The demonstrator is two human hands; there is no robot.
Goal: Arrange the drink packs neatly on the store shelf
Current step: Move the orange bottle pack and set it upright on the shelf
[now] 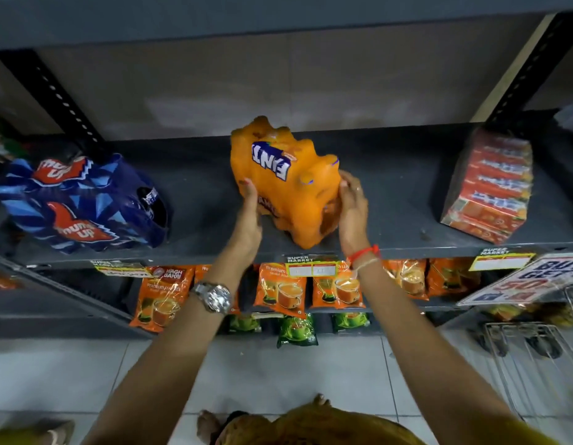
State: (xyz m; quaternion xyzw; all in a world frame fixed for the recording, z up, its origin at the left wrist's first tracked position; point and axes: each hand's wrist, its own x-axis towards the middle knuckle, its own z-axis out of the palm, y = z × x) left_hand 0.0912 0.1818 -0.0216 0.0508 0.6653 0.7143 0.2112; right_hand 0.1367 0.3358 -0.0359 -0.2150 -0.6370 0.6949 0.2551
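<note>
An orange shrink-wrapped drink pack [280, 178] with a blue logo stands in the middle of the dark grey shelf [391, 194]. My left hand [248, 216] presses flat against its left side, and my right hand [351, 207] clasps its right side. A blue drink pack [82, 203] with red logos lies tilted at the left end of the same shelf. At the right end leans a red and orange pack of drink cartons [490, 187].
Above, another shelf board [246, 17] hangs close. Perforated uprights [60, 97] frame the bay. Below, orange tea pouches [280, 289] and green pouches [296, 330] fill lower shelves. A wire trolley [535, 354] and a promo sign [529, 281] stand at the right.
</note>
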